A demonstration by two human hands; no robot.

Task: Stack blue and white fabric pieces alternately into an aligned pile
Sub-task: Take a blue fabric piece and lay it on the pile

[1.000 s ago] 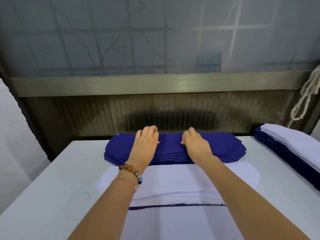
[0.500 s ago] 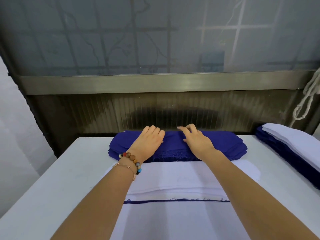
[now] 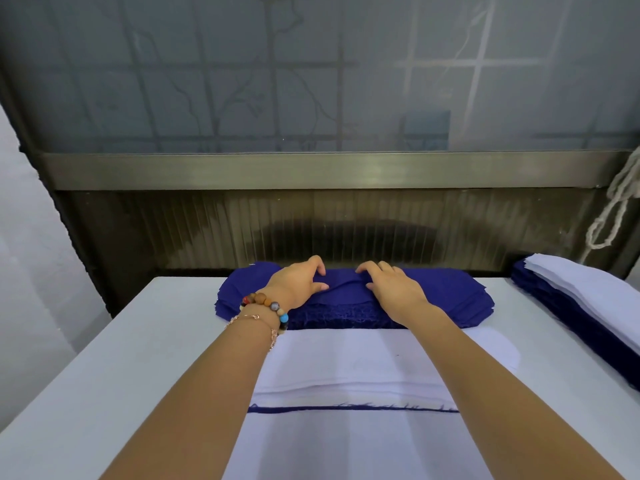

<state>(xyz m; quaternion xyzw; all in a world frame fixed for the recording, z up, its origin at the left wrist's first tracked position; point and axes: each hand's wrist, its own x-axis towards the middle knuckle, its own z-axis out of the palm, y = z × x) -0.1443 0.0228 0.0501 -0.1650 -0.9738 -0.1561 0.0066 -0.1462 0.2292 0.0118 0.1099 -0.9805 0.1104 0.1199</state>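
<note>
A thick stack of blue fabric pieces [image 3: 450, 296] lies at the far edge of the white table [image 3: 121, 358]. Both my hands are on top of its middle. My left hand [image 3: 298, 284], with a bead bracelet at the wrist, pinches the top blue piece between thumb and fingers. My right hand [image 3: 394, 289] pinches the same piece just to the right, and the cloth is wrinkled up between the two hands. Nearer to me lies a pile of white pieces [image 3: 346, 362] with a thin blue edge [image 3: 346, 408] showing under its front.
At the right edge of the table sits another pile [image 3: 581, 296], white pieces on top of dark blue ones. A metal ledge [image 3: 311, 169] and a ribbed dark wall rise right behind the blue stack. A pale rope [image 3: 613, 209] hangs at the far right.
Both hands have moved toward each other on the blue stack. Their fingers went from lying flat to curling and pinching the top piece, which now wrinkles between them.
</note>
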